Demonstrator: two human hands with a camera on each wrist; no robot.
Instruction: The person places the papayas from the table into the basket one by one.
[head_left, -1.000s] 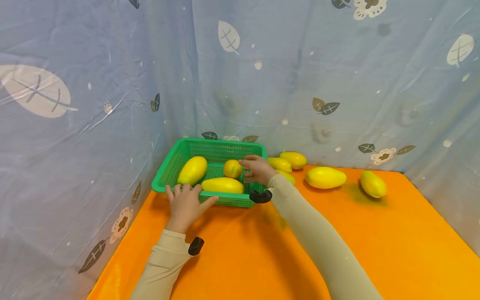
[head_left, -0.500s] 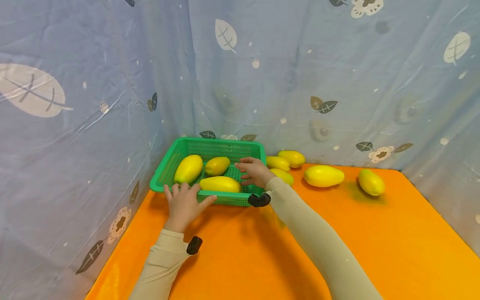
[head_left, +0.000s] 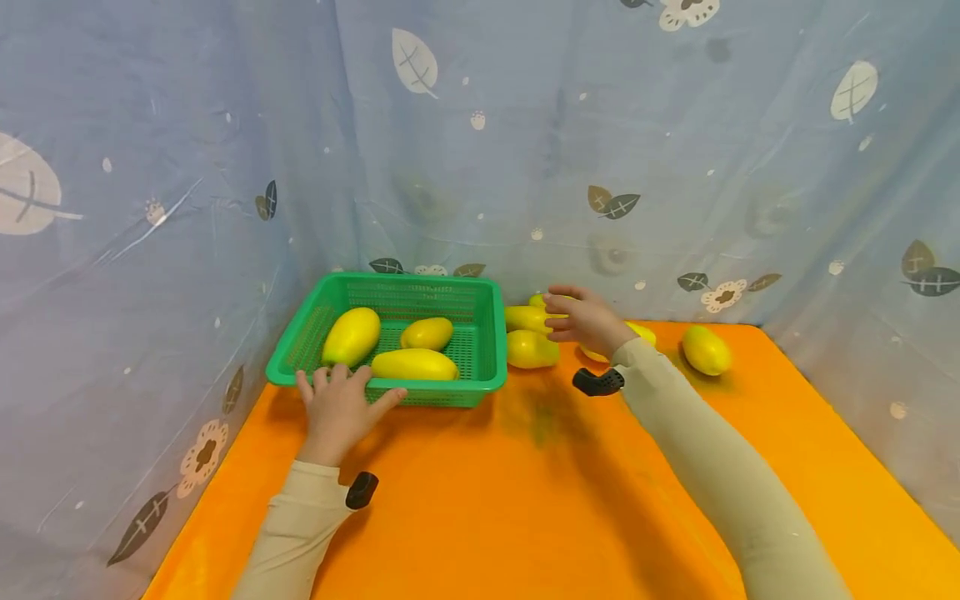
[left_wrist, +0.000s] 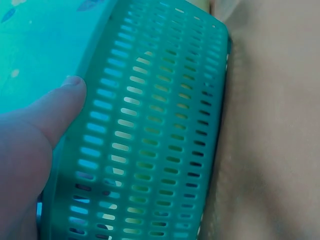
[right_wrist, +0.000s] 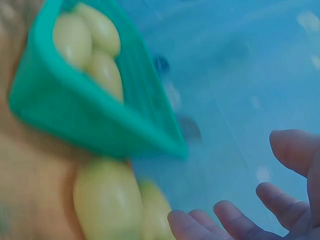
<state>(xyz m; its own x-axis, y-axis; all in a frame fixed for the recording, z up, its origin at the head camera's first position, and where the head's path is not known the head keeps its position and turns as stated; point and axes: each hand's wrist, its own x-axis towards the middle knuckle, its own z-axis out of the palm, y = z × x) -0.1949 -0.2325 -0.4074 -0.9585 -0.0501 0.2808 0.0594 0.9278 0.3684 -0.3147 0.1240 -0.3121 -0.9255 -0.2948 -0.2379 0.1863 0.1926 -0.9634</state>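
In the head view a green plastic basket (head_left: 480, 385) holds three yellow mangoes, such as the front mango (head_left: 415, 364). My left hand (head_left: 335, 412) holds its near rim, fingers bent over the edge and thumb (left_wrist: 70, 95) along it in the left wrist view. To the right of the basket, my right hand (head_left: 588, 321) hovers over several loose mangoes, fingers spread and nothing in it. The nearest loose mango (head_left: 532, 349) lies beside the basket wall; others behind are partly hidden by the hand. The right wrist view shows the fingertips close by a mango (right_wrist: 107, 200).
The orange-covered table (head_left: 480, 500) meets a blue patterned curtain (head_left: 480, 167) at the back and both sides. A separate mango (head_left: 706, 350) lies near the back right. Behind my right wrist another mango (head_left: 641, 333) partly shows.
My right hand has moved out of the basket to the right, over the loose mangoes. The small mango inside has turned and settled on its side. The left hand stays at the rim; the view has shifted right.
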